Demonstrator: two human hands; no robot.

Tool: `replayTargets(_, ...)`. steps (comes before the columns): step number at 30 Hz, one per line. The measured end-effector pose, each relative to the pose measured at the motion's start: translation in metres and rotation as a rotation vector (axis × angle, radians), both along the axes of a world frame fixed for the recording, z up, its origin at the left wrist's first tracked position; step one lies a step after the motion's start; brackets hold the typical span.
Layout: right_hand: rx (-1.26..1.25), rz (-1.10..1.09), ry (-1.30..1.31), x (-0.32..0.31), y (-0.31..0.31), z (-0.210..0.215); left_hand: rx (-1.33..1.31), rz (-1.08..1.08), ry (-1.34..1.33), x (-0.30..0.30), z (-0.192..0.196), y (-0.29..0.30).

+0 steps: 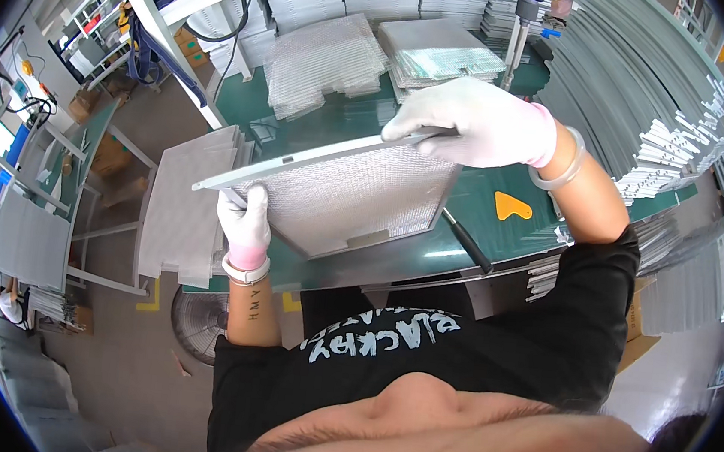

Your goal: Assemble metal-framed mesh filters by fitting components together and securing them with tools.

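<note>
A rectangular mesh filter panel [356, 200] with a silvery grid face and a light metal frame is held tilted above the green tabletop [301, 135]. My left hand [246, 226], in a white glove with a pink cuff, grips the frame at its left corner, thumb against the face. At the upper right corner, my gloved right hand [483, 125] pinches the frame's top edge, fingers over it. Lying on the table to the right of the panel are an orange heart-shaped flat piece [513, 206] and a black-handled tool [468, 242], whose tip is partly hidden behind the panel.
Stacked mesh sheets [320, 63] and another mesh pile [442, 48] lie at the back of the table. A sheet stack [187, 202] covers its left end. Long metal strips [633, 78] are piled at the right. A tool hangs [525, 16] at the back; a floor fan [198, 324] stands below left.
</note>
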State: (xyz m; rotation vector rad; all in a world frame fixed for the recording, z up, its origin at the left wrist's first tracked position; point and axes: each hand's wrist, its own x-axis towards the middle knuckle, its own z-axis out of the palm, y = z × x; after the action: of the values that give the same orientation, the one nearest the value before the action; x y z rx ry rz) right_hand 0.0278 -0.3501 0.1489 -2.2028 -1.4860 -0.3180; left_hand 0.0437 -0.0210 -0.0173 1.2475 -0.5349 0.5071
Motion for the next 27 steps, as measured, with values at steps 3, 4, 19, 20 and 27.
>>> replayTargets(3, -0.231, -0.242, 0.137, -0.013, 0.029, 0.012, 0.027, 0.039, 0.008, -0.010, 0.005, 0.004)
replayTargets(4, -0.236, -0.231, 0.139, -0.013, 0.034, 0.011, 0.102, 0.009, 0.017, -0.011, 0.005, 0.010)
replayTargets(19, -0.066, 0.016, 0.066, -0.003, 0.074, 0.000, 0.120, 0.161, -0.152, -0.029, 0.029, -0.008)
replayTargets(20, -0.004, 0.093, -0.046, -0.001, 0.074, -0.002, 0.051, 0.203, -0.145, -0.031, 0.030, -0.011)
replayTargets(27, -0.017, 0.085, -0.022, -0.002, 0.079, 0.001, -0.142, 0.396, -0.262, -0.025, 0.032, -0.028)
